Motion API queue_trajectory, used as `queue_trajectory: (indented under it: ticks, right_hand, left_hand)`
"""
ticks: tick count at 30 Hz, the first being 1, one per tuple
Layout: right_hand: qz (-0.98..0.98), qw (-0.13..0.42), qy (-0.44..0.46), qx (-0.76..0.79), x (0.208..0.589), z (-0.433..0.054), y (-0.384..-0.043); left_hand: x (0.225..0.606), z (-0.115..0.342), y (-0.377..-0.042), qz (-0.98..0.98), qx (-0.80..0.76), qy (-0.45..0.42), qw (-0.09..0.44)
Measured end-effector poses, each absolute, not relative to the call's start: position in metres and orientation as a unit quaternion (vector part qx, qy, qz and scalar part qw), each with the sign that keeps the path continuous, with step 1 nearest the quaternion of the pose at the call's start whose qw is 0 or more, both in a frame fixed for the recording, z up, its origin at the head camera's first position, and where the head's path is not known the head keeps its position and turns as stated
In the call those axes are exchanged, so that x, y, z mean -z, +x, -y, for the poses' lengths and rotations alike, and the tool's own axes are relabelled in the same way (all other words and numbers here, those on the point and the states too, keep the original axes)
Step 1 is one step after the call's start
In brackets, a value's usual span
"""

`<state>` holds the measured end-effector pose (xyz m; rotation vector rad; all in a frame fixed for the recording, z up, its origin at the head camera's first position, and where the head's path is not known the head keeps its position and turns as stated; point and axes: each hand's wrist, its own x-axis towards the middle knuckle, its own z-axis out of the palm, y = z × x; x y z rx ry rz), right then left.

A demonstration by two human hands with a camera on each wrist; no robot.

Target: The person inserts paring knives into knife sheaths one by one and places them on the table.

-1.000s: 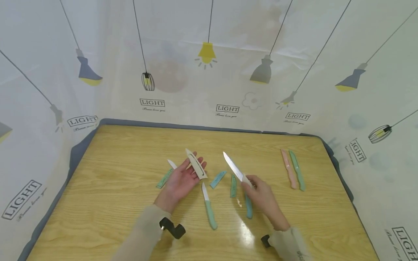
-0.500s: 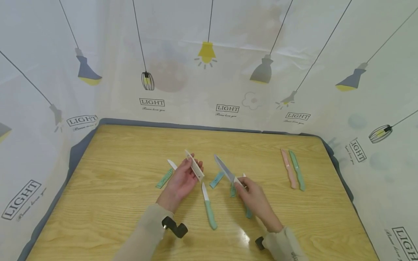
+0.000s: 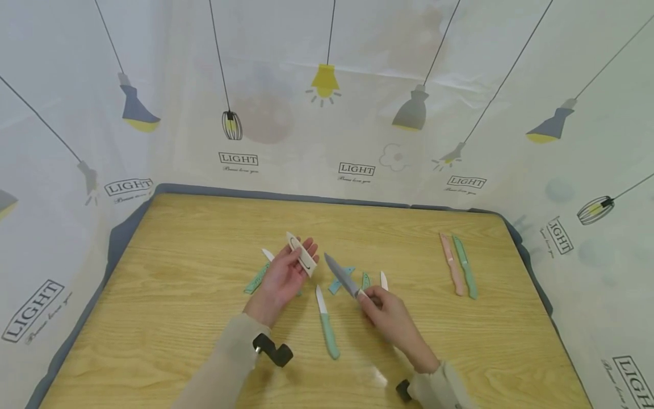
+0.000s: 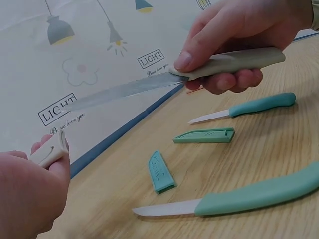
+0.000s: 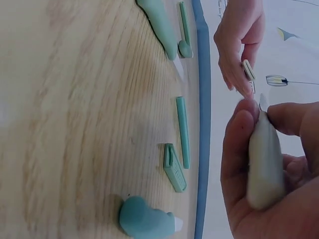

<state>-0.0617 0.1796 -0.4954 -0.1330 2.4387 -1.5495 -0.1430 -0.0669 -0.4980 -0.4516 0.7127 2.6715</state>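
Note:
My left hand [image 3: 280, 284] holds a cream knife sheath [image 3: 302, 257] between thumb and fingers, its slotted side up. In my right hand [image 3: 393, 319] is a knife [image 3: 341, 275], gripped by its cream handle [image 4: 239, 63]. The bare blade points up and left, toward the sheath's open end, with a gap between them. Below the hands lies a green knife [image 3: 328, 329] with a white blade. A blue sheath [image 3: 334, 288] sits under the held blade, and a green sheath [image 3: 365, 280] lies beside it. Another knife [image 4: 264, 103], blue-handled, is partly hidden by my right hand in the head view.
Left of my left hand are another green sheath [image 3: 255, 282] and a knife's white blade [image 3: 268, 254]; the hand covers the rest of it. A pink knife [image 3: 452, 267] and a green knife [image 3: 466, 269] lie side by side at the right of the wooden table [image 3: 194, 238].
The right hand has brought the cream-handled knife left and slightly down, closer to the sheath. My left hand tipped the sheath on edge, then turned its face up again.

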Motion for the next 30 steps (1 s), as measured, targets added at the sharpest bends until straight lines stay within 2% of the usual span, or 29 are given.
queue_trajectory:
  ticks: [6, 30]
  right_hand:
    - [-0.823, 0.143, -0.052, 0.548, 0.4928, -0.1758, -0.0581]
    - [-0.828, 0.156, -0.096, 0.530, 0.4917, -0.1728, -0.0538]
  left_hand:
    - [0.4957, 0.0669, -0.1452, -0.240, -0.942, -0.162, 0.170]
    - [0.4960, 0.0653, -0.1465, -0.251, -0.942, -0.158, 0.154]
